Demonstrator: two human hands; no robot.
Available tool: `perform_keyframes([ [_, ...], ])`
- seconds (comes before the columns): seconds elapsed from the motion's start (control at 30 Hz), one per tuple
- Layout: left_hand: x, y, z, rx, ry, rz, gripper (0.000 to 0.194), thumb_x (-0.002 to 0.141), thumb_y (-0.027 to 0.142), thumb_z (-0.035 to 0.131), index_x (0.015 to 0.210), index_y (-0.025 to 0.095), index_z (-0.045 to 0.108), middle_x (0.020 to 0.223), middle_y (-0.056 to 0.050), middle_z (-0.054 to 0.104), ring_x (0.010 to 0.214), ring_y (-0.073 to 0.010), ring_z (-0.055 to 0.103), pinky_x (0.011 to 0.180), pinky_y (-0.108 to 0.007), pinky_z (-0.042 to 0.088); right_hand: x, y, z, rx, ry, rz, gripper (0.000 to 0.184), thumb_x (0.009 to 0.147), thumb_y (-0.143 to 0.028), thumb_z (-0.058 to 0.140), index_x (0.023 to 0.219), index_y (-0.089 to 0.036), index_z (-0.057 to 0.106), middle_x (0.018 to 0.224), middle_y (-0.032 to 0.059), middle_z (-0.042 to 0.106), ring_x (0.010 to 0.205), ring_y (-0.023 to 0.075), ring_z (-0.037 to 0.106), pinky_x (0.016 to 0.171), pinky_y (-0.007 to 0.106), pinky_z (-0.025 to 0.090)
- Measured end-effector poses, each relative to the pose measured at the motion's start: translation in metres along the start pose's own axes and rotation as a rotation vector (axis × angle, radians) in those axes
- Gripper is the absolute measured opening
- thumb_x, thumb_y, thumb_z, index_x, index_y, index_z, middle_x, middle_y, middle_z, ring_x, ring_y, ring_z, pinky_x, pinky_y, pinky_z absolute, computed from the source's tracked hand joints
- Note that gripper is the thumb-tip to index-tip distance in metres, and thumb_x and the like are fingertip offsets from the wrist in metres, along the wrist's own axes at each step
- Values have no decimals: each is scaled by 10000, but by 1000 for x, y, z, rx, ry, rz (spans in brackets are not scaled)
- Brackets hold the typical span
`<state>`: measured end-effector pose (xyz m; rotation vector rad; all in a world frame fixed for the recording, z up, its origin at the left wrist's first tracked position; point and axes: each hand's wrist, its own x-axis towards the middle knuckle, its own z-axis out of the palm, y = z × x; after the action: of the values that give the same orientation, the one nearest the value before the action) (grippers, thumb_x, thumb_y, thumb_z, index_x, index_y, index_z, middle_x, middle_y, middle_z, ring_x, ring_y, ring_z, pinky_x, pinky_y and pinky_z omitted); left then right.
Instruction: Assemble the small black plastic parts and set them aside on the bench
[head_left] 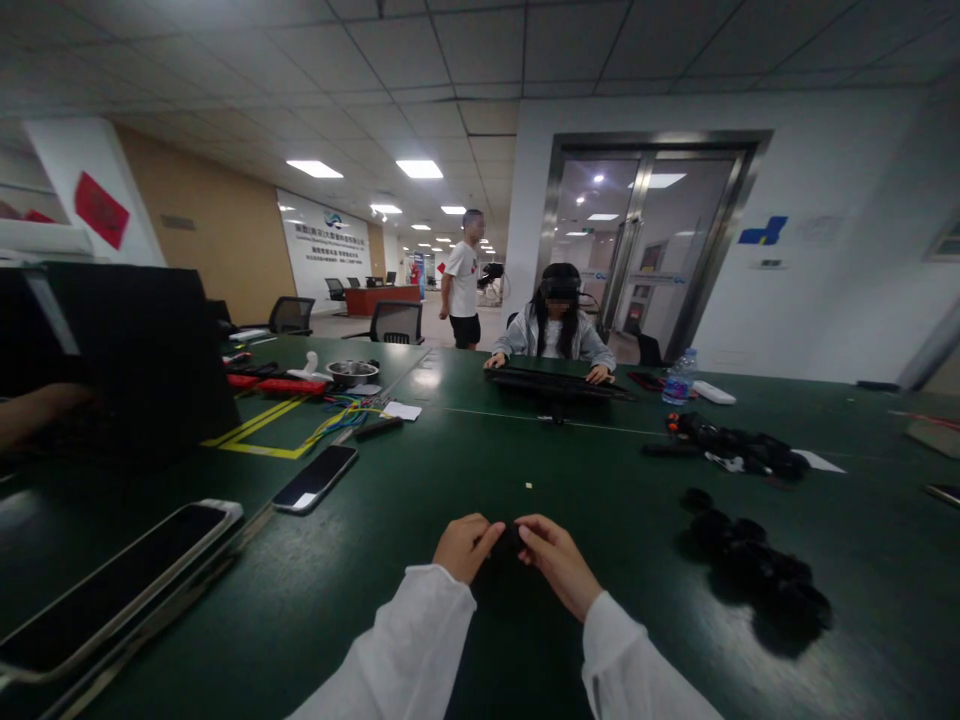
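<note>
My left hand (pixel 466 546) and my right hand (pixel 553 560) meet low over the dark green table (pixel 420 630). Between their fingertips is a small black piece (pixel 511 538), too dark and small to name more closely. Curled fingers and an outstretched thumb close my left hand at the piece's left side. On its right side, my right hand pinches it between thumb and fingers. A tiny pale scrap (pixel 529 485) lies on the tabletop just beyond them. To the right sits a cluster of round black parts (pixel 757 560), blurred in outline.
Two phones, one larger (pixel 120 585) and one smaller (pixel 315 480), lie at left near a black box (pixel 142 360). Cables (pixel 337 420) and a metal bowl (pixel 352 372) are farther back. Opposite, a seated person holds a black panel (pixel 555 385), near a water bottle (pixel 679 378).
</note>
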<state>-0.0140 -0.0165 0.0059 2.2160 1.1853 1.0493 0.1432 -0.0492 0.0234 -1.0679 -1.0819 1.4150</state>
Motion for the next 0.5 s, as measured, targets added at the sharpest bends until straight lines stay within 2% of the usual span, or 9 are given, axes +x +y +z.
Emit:
perform_keyframes([
  [0.13,-1,0,0,1,-20,-85,446,820,407,318,481,157,465,433,33,464,432,-84,480,499,-189,369,1,3,-1,-17,-22,-15,254,604,-340,640,780,-164,590,705,-7,560,558,87,496,553,246,375],
  [0.27,-3,3,-1,-70,-9,-133,389,825,402,297,542,170,429,411,54,446,399,-84,483,482,-185,372,-1,1,-1,-12,-28,-8,245,618,-339,629,787,-166,587,702,-5,562,570,94,505,556,246,378],
  [0.4,-5,6,-3,-191,-36,-147,232,816,376,330,711,188,417,474,66,474,414,-87,503,451,-176,376,1,4,-4,53,-33,8,235,637,-352,613,780,-167,590,704,-1,567,580,96,513,568,247,385],
  [0.5,-6,8,-4,-201,-53,-72,151,768,333,435,797,187,411,580,48,513,466,-87,512,460,-177,382,5,9,-6,127,-22,-9,237,641,-365,610,758,-160,588,659,-2,558,567,96,514,559,244,386],
])
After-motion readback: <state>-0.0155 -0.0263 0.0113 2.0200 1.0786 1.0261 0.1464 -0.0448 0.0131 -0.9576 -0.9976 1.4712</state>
